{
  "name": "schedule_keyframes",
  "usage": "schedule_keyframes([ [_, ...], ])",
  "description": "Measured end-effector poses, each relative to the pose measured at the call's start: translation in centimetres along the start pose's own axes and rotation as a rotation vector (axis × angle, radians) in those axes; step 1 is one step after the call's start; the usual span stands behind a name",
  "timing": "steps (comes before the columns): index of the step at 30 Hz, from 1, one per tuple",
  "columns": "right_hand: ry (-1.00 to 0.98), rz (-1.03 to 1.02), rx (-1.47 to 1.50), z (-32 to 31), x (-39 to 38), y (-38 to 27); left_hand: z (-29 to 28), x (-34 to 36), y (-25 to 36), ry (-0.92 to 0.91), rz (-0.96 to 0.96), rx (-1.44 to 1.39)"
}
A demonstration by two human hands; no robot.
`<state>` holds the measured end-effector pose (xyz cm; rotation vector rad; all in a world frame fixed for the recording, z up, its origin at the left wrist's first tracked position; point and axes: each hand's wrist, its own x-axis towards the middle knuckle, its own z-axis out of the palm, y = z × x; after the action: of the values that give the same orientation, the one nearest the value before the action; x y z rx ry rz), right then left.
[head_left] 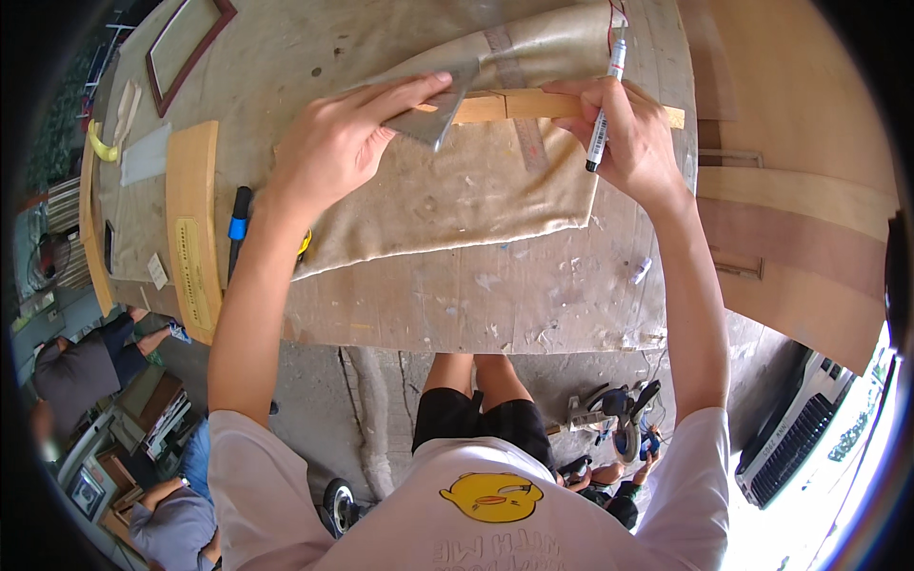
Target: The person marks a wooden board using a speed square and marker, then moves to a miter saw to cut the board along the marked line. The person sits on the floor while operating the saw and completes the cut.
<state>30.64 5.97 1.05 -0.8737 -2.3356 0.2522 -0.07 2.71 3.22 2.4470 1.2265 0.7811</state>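
Note:
My left hand [333,143] grips a thin grey metal plate [424,124] with a pointed corner, its fingers lying along the top. This plate rests across a narrow light wooden strip [547,105], and a dark thin line crosses the strip just right of it. At the strip's right part is my right hand [628,138], with thumb and forefinger on the wood. A white marker pen [607,100] with a black end is tucked between its fingers, tip pointing away from me. Beneath the strip lies a beige cloth [447,205], its far part folded or raised.
On the worn table [476,309] are a dark red frame [167,90], a wooden board [195,238], a blue-and-black handled tool [239,224] and a small whitish piece [643,270]. Plywood sheets [795,224] stand at right. Other people [176,519] are lower left and below.

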Motion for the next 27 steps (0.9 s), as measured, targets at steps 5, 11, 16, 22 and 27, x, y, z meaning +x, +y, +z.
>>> schedule_keyframes([
  [5,-0.057,0.062,-0.042,-2.6,-0.2,-3.3,-0.1,-0.8,4.2,0.421,0.403,0.368],
  [11,-0.051,0.246,0.083,-2.1,-2.4,-4.2,3.4,-5.6,7.7,0.219,0.371,0.534],
  [16,-0.037,0.301,0.107,-1.7,-2.2,-4.4,5.5,-6.0,7.6,0.160,0.296,0.517],
  [22,-0.039,0.336,0.190,0.9,-0.2,-6.2,5.3,-7.2,7.8,0.137,0.310,0.464],
  [27,0.071,0.376,0.275,1.6,0.5,-6.8,4.5,-6.5,7.2,0.066,0.324,0.304],
])
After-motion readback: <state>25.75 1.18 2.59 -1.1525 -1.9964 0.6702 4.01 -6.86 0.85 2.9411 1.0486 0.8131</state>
